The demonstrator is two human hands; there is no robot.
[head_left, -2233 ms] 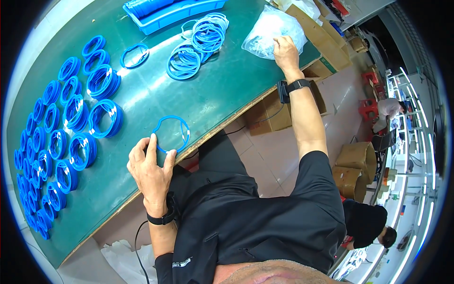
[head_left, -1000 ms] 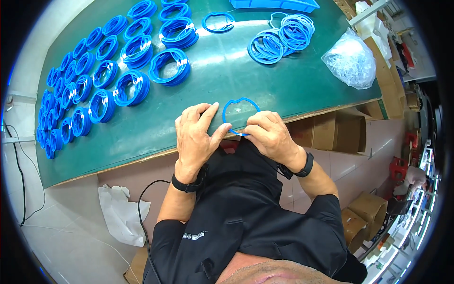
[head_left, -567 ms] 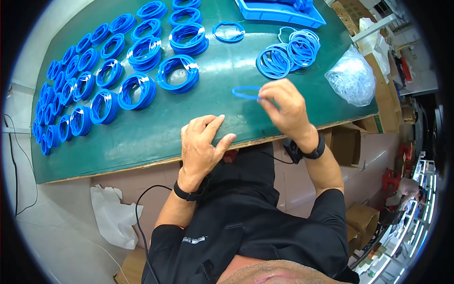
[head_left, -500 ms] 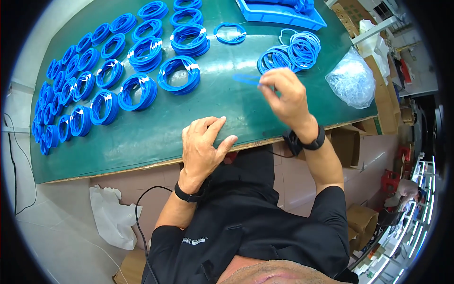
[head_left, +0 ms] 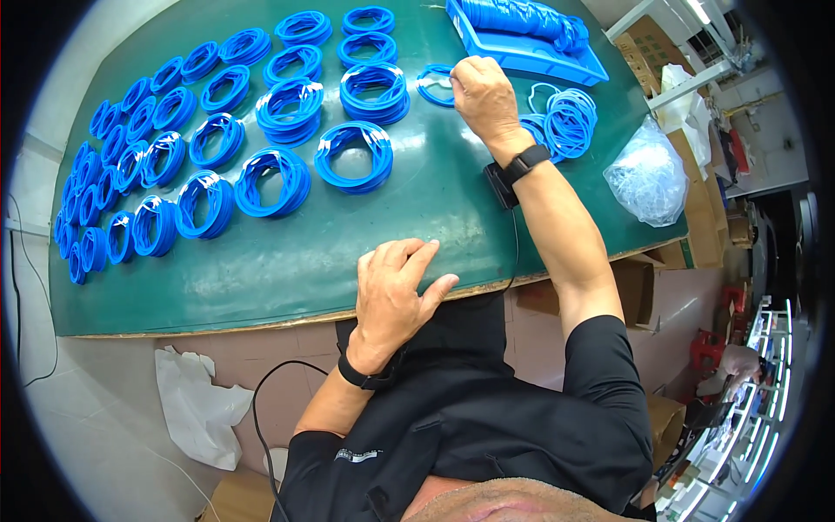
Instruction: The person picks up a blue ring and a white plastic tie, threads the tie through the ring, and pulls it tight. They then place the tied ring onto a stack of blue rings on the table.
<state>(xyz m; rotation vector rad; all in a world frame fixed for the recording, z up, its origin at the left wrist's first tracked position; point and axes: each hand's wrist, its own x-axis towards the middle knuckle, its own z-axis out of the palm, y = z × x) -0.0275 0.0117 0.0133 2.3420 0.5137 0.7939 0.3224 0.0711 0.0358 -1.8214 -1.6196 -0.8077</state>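
Observation:
Reached out over the far part of the table, my right hand (head_left: 484, 94) has its fingers closed in a pinch at a thin blue cable coil (head_left: 432, 85). The fingertips cover part of that coil, so I cannot see whether one ring or more lies there. Just right of the hand are loose light-blue cable coils (head_left: 570, 123), partly behind my wrist. My left hand (head_left: 393, 291) rests at the table's near edge, fingers stretched and thumb apart, holding nothing.
Rows of stacked blue coils (head_left: 272, 181) with white bands cover the left of the green table (head_left: 348, 252). A blue tray (head_left: 539, 63) with wrapped blue rolls stands at the back right. A clear plastic bag (head_left: 648, 174) lies at the right edge, beside cardboard.
My right hand has moved forward and left, carrying a thin blue coil from near the table's middle to the single coil at the back. My left hand has stayed at the table edge.

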